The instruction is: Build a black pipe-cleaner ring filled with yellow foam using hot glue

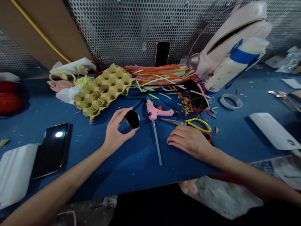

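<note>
Worktop is a blue bench (70,175), viewed from its near edge. Left hand (117,129) pinches one fuzzy black egg-shaped lump (132,119) between thumb and fingertips, at mid-bench; whether the lump also touches the bench is hard to tell. Its long axis tilts from lower left to upper right, and one thin black stem (140,104) leaves it toward the far edge. The lump sits right against the left hand. Right hand (189,141) lies palm down on the bench, fingers loosely together, holding nothing, well apart from the lump and just nearer one pair of yellow-handled scissors (198,125). Between the hands lie one pink glue gun (154,110) and one long clear glue stick (156,142). Toward the far edge are one buff cardboard egg tray (101,91) and one heap of multicoloured pipe cleaners (162,77), too many to count. Two black smartphones: one flat near the left edge (50,150), one upright against the far perforated metal panel (162,54).
</note>
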A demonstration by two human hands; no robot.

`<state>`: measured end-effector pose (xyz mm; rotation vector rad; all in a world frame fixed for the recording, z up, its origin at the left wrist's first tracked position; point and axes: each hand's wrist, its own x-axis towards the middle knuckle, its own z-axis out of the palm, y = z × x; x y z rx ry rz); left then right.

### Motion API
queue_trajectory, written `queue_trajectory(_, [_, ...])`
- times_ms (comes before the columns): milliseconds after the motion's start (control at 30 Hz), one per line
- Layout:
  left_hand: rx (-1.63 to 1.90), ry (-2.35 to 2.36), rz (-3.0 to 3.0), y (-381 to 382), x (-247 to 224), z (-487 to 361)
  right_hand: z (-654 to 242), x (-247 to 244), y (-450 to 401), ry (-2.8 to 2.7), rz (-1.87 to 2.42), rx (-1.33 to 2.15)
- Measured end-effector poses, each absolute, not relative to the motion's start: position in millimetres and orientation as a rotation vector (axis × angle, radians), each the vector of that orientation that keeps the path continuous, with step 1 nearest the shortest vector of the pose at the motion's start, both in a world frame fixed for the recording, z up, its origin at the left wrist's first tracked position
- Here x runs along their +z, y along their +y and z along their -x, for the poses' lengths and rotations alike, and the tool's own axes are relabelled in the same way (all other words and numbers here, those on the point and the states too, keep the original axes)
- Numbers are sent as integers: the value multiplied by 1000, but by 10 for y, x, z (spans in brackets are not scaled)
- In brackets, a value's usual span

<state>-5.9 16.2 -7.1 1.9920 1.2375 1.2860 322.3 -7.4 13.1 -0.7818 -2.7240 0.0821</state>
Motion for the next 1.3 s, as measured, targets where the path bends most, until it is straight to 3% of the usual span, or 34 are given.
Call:
queue_trajectory(267, [1287, 1235, -1995, 163, -70, 56, -3039, 266, -40, -2784, 717, -218])
queue_trajectory(500, [1292, 1233, -2003, 156, -64, 55, -2706, 397, 76, -2848, 588, -253])
queue_trajectory(1300, [1326, 1198, -2026, 169, -84, 68, -2475, 469, 72, -3175, 783, -150])
